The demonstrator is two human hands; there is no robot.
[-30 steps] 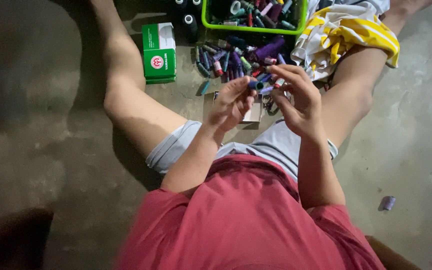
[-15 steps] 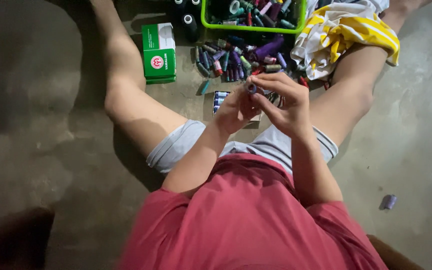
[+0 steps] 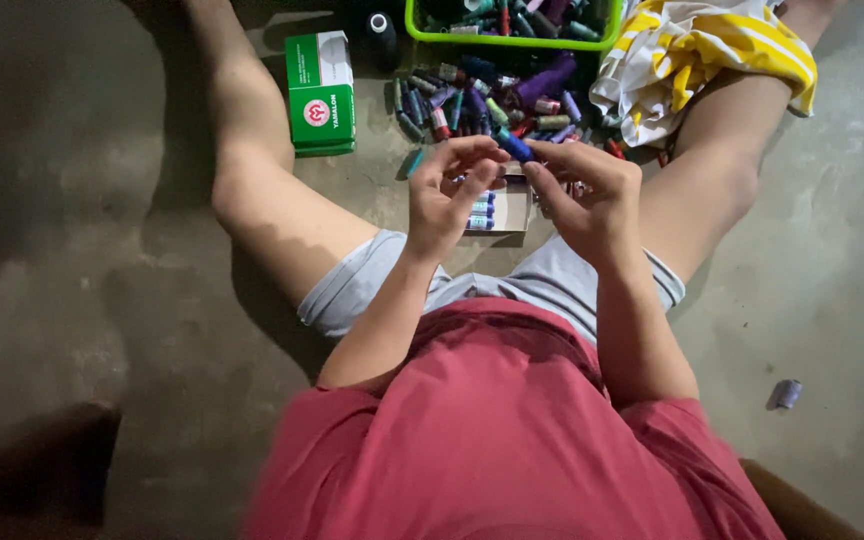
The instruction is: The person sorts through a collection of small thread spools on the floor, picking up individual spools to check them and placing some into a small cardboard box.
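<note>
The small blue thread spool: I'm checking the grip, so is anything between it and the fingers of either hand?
Nothing visible. The small blue thread spool is pinched directly between fingertips of the left hand and right hand, above the small open cardboard box on the concrete floor.

A small blue thread spool (image 3: 514,146) sits just above the middle of the frame, tilted with one end toward the upper left, pinched between fingertips from both sides, above the floor.
</note>
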